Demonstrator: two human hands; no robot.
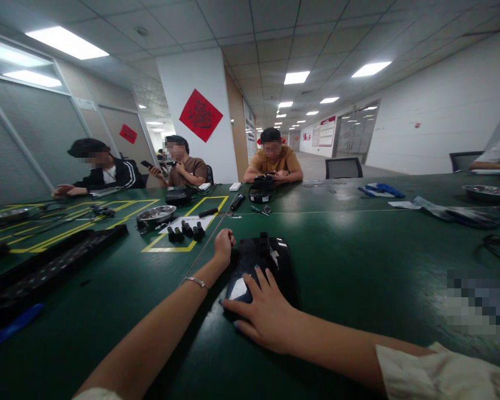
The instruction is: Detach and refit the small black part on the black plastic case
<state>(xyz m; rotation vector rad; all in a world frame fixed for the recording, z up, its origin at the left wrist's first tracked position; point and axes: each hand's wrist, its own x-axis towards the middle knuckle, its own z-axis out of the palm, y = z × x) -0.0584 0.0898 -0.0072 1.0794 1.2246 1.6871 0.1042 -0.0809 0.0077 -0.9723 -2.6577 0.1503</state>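
A glossy black device (288,264) with rounded corners lies on the green table in front of me. A small black block (264,242) with a pale strip stands up from its far part, and a white patch (238,290) shows on its near left part. My right hand (269,314) rests on the device with fingers spread, beside the white patch. Closed into a fist, my left hand (224,247) is at the device's far left edge. Whether those curled fingers hold anything is hidden.
Several black cylindrical parts (186,231) stand left of a metal bowl's (156,215) near side. A long black tray (58,266) lies at left. Blue gloves (381,190) and a second bowl (489,193) are at right. People (273,158) sit across the table.
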